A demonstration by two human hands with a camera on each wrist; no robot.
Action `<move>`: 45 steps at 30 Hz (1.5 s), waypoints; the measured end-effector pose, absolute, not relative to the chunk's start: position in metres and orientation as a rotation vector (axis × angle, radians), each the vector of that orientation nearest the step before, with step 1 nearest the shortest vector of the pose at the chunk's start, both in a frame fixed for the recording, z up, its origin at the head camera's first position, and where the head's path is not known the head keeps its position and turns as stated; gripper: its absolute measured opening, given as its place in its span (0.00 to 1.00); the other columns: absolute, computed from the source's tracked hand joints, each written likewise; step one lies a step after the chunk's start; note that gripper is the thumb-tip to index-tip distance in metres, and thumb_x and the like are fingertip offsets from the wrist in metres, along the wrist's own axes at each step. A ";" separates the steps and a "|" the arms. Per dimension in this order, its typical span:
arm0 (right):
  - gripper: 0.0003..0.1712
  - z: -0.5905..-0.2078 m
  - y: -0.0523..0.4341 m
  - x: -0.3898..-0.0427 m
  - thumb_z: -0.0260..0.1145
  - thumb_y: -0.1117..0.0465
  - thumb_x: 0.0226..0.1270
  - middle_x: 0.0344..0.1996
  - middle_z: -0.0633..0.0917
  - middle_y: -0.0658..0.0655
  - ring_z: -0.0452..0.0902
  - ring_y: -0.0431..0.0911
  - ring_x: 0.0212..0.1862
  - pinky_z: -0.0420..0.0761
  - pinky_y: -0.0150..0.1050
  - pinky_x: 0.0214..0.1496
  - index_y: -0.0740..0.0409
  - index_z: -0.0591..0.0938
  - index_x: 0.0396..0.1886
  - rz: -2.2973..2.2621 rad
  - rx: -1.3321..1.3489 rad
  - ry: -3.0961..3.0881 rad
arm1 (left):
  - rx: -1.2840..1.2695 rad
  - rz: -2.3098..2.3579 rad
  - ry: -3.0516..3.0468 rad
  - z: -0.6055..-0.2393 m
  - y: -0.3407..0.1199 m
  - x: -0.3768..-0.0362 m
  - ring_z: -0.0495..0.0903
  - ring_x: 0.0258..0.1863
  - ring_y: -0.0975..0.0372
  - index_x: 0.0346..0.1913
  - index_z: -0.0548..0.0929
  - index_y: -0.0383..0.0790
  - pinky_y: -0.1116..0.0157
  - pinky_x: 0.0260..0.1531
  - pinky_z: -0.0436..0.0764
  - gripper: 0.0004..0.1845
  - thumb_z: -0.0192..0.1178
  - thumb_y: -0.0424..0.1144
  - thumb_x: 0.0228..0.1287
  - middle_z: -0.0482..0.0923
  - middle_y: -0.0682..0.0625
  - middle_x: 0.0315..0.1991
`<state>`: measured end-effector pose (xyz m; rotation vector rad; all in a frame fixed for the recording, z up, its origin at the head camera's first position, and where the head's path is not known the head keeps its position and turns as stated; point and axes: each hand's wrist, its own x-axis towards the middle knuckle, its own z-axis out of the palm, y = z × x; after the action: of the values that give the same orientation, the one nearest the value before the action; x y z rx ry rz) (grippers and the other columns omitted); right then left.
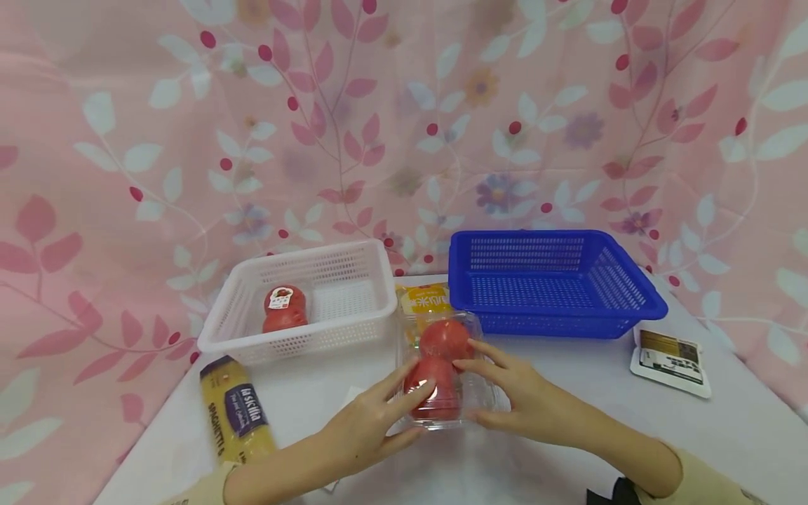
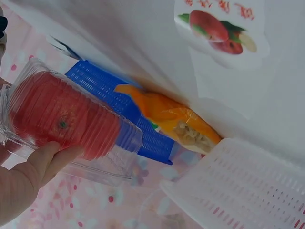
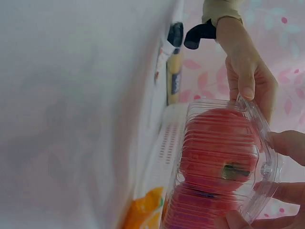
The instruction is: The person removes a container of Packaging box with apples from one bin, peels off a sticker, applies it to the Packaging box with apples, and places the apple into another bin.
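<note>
A clear plastic clamshell box (image 1: pixel 442 372) with two red tomatoes (image 1: pixel 445 339) stands on the white table (image 1: pixel 555 393) in front of me. My left hand (image 1: pixel 372 417) grips its left side, fingers over the lid and thumb at the near edge. My right hand (image 1: pixel 511 396) holds its right side the same way. The left wrist view shows the box (image 2: pixel 66 126) with my fingers (image 2: pixel 50 155) against it. In the right wrist view the box (image 3: pixel 221 162) sits between my fingertips (image 3: pixel 286 145).
A white basket (image 1: pixel 303 298) at back left holds a second pack of tomatoes (image 1: pixel 285 308). A blue basket (image 1: pixel 549 280) stands at back right. A yellow-orange bag (image 1: pixel 424 298) lies between them. A spaghetti pack (image 1: pixel 235 417) lies at left, a small flat packet (image 1: pixel 672 359) at right.
</note>
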<state>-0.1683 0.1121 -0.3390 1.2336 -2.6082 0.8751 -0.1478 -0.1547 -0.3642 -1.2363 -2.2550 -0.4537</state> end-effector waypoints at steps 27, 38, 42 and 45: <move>0.36 -0.376 0.117 -0.146 0.66 0.47 0.57 0.68 0.57 0.58 0.61 0.62 0.62 0.75 0.55 0.47 0.37 0.65 0.65 1.040 1.284 -2.867 | -1.270 -0.586 -2.819 -0.390 -0.158 -0.125 0.76 0.51 0.57 0.63 0.65 0.52 0.72 0.37 0.78 0.29 0.60 0.51 0.59 0.52 0.43 0.70; 0.36 -0.377 0.121 -0.148 0.65 0.46 0.57 0.68 0.56 0.54 0.60 0.58 0.61 0.74 0.57 0.47 0.33 0.64 0.65 0.987 1.269 -2.899 | -1.244 -0.681 -2.922 -0.373 -0.166 -0.130 0.74 0.54 0.59 0.63 0.68 0.56 0.61 0.42 0.79 0.26 0.46 0.59 0.65 0.58 0.51 0.68; 0.36 -0.375 0.121 -0.149 0.66 0.46 0.56 0.69 0.56 0.53 0.59 0.55 0.61 0.75 0.55 0.47 0.32 0.64 0.65 0.939 1.261 -2.905 | -1.206 -0.908 -2.791 -0.371 -0.179 -0.143 0.74 0.53 0.59 0.54 0.77 0.45 0.67 0.40 0.79 0.18 0.47 0.49 0.69 0.71 0.47 0.59; 0.36 -0.374 0.122 -0.149 0.65 0.45 0.56 0.68 0.56 0.54 0.57 0.55 0.61 0.75 0.56 0.47 0.33 0.64 0.65 0.920 1.248 -2.901 | -1.063 -1.060 -2.808 -0.370 -0.189 -0.155 0.77 0.49 0.59 0.48 0.80 0.40 0.73 0.35 0.78 0.14 0.51 0.43 0.68 0.77 0.48 0.50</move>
<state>-0.1488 0.1218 -0.3742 1.2479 -2.9012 0.9196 -0.1547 -0.1895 -0.3699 -1.0632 -2.8083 -1.0597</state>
